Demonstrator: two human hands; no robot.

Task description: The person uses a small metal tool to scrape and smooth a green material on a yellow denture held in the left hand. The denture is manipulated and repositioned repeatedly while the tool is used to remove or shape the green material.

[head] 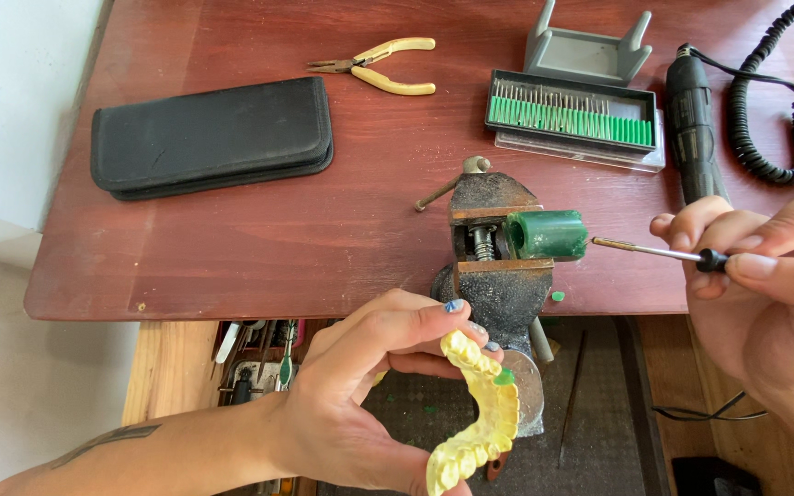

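My left hand (pixel 360 386) holds a yellow dental cast of a row of teeth (pixel 478 413) in front of the table's edge; a small green wax piece (pixel 504 376) sits on the cast. My right hand (pixel 774 285) grips a thin metal hand tool (pixel 654 250) with a black collar, its tip pointing left toward a green wax block (pixel 549 234). The block is clamped in a small dark bench vise (pixel 498 266) at the table's front edge.
On the reddish wooden table (pixel 323 220) lie a black zip case (pixel 213 136), yellow-handled pliers (pixel 379 66), a box of burs with a green insert (pixel 572 118), a grey stand (pixel 585 46) and a black rotary handpiece (pixel 696 129) with coiled cord (pixel 765 119). An open drawer of tools (pixel 255 363) is below.
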